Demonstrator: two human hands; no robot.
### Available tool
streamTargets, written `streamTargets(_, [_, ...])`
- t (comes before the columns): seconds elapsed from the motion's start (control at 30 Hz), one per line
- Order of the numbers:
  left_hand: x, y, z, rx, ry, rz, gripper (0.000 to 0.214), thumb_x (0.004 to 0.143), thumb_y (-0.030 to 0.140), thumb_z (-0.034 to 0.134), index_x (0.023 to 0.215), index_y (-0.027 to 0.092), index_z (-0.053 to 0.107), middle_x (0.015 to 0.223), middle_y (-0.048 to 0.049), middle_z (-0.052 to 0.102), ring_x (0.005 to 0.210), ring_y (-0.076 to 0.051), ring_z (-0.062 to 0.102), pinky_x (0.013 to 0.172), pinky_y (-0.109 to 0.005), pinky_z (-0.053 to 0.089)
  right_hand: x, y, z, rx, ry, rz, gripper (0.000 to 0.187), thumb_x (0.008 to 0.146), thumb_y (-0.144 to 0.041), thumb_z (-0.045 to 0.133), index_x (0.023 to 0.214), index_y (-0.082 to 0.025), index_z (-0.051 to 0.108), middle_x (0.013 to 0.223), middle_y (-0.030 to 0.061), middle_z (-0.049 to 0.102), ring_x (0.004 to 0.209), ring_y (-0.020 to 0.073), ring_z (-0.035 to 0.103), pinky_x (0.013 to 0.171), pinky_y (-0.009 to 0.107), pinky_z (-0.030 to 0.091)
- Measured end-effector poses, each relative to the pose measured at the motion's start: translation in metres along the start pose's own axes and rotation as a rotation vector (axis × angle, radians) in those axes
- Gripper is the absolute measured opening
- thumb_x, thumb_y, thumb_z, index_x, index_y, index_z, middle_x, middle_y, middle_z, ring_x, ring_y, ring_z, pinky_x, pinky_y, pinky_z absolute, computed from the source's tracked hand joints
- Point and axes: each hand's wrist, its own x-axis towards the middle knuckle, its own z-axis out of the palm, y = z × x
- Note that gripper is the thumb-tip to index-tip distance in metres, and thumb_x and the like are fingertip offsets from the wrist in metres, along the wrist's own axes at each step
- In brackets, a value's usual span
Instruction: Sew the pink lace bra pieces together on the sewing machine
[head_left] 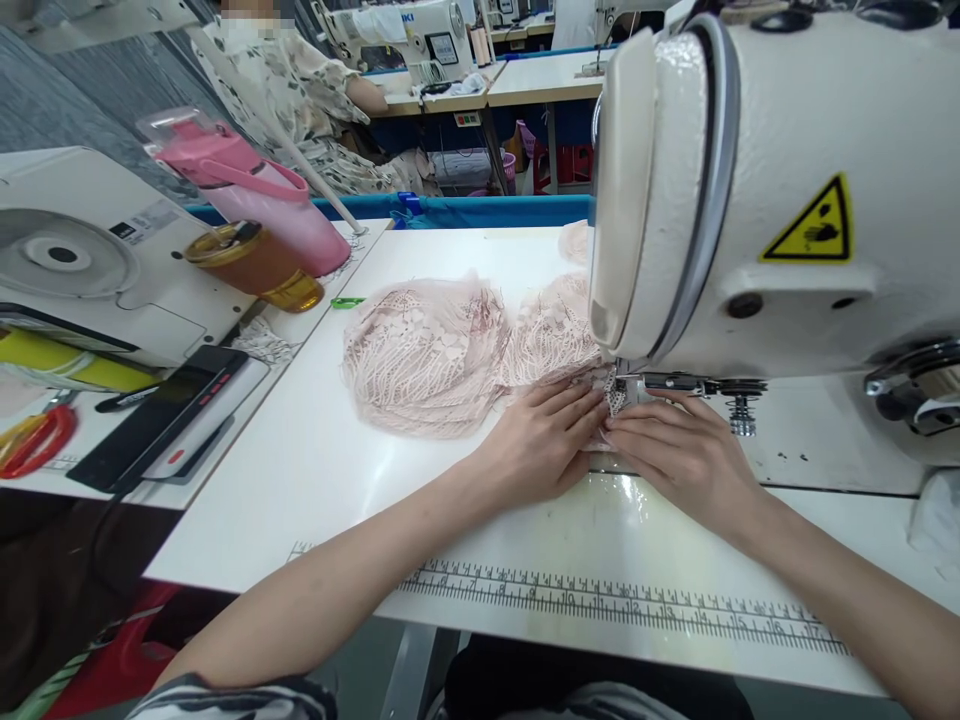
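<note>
A pale pink lace bra [431,350] with two rounded cups lies on the white sewing table, its near right edge running under the sewing machine's presser foot [621,385]. My left hand [536,440] is closed on the lace just left of the foot, fingers together and pressing down. Close by on the right, my right hand [686,460] grips the edge of the same piece, fingertips almost meeting those of the left. The lace between my fingers is mostly covered, and the needle tip cannot be made out.
The sewing machine head [750,200] looms over the right side. At left are a pink bottle [262,200], an amber cup [259,265], a black-and-white device [169,420] and red-handled scissors [41,440]. A printed ruler [600,605] runs along the front edge. Another person [300,100] sits beyond.
</note>
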Motion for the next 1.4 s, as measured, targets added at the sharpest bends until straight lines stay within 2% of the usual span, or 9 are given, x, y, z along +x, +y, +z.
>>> streamTargets(0.43, [0.005, 0.014, 0.002, 0.086, 0.013, -0.066, 0.043, 0.090, 0.029, 0.043, 0.123, 0.007, 0.060, 0.126, -0.0116, 0.062, 0.121, -0.025, 0.056, 0.106, -0.041, 0.043, -0.007, 0.007, -0.001, -0.034, -0.089, 0.080, 0.018, 0.090, -0.013, 0.054, 0.096, -0.022, 0.068, 0.100, -0.0030, 0.072, 0.099, 0.0144, 0.063, 0.087, 0.031, 0.044])
streamTargets(0.67, [0.008, 0.018, 0.002, 0.101, 0.038, -0.078, 0.042, 0.090, 0.031, 0.046, 0.120, 0.006, 0.062, 0.122, -0.0122, 0.064, 0.119, -0.024, 0.057, 0.107, -0.038, 0.042, -0.008, 0.011, -0.004, -0.069, -0.122, 0.113, 0.025, 0.094, -0.016, 0.046, 0.096, -0.024, 0.069, 0.101, 0.0008, 0.072, 0.097, 0.0160, 0.063, 0.087, 0.033, 0.046])
streamTargets(1.1, [0.010, 0.020, 0.003, 0.064, 0.025, -0.093, 0.040, 0.093, 0.030, 0.043, 0.123, 0.009, 0.059, 0.125, -0.0116, 0.062, 0.121, -0.025, 0.055, 0.106, -0.041, 0.043, -0.010, 0.018, -0.005, -0.171, -0.024, 0.092, 0.014, 0.092, -0.019, 0.052, 0.097, -0.020, 0.065, 0.103, -0.0011, 0.071, 0.082, 0.0129, 0.067, 0.068, 0.029, 0.046])
streamTargets(1.27, [0.008, 0.019, 0.003, 0.088, 0.057, -0.028, 0.031, 0.096, 0.024, 0.044, 0.119, 0.011, 0.061, 0.126, -0.0090, 0.062, 0.122, -0.022, 0.056, 0.108, -0.039, 0.043, -0.010, 0.018, -0.006, -0.185, 0.015, 0.067, 0.016, 0.092, -0.019, 0.051, 0.095, -0.020, 0.067, 0.099, -0.0009, 0.072, 0.084, 0.0136, 0.067, 0.074, 0.030, 0.046])
streamTargets(1.4, [0.006, 0.019, 0.002, 0.030, 0.036, 0.033, 0.024, 0.096, 0.017, 0.042, 0.107, 0.012, 0.063, 0.125, -0.0069, 0.063, 0.120, -0.017, 0.057, 0.108, -0.035, 0.044, -0.010, 0.016, -0.006, -0.170, -0.053, 0.099, 0.020, 0.092, -0.018, 0.051, 0.097, -0.025, 0.068, 0.101, -0.0009, 0.072, 0.086, 0.0161, 0.065, 0.070, 0.032, 0.046])
